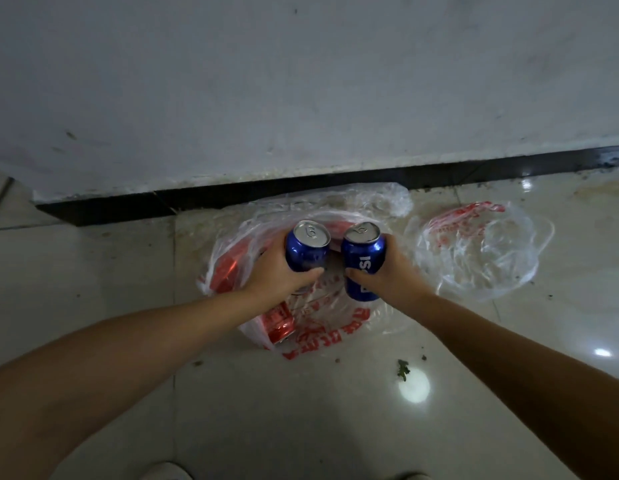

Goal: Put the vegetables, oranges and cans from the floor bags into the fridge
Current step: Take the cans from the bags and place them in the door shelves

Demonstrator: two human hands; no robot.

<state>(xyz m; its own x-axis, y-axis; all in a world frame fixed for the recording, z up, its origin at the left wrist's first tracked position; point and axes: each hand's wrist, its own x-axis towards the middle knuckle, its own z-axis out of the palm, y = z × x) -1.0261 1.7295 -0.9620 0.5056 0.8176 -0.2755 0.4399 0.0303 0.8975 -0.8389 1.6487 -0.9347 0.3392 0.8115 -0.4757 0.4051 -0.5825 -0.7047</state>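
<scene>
Head view: each hand grips one blue can above the floor bag (311,327) — left hand (276,275) around the left can (307,247), right hand (391,271) around the right can (363,261). Red cans (276,323) remain in that bag; the neighbouring bag (481,251) looks emptied. The fridge is out of sight, so these cans are not yet stowed.

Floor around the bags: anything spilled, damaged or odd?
A green leafy scrap and dark crumbs lie loose on the floor near the printed bag. Both blue cans look undented.
</scene>
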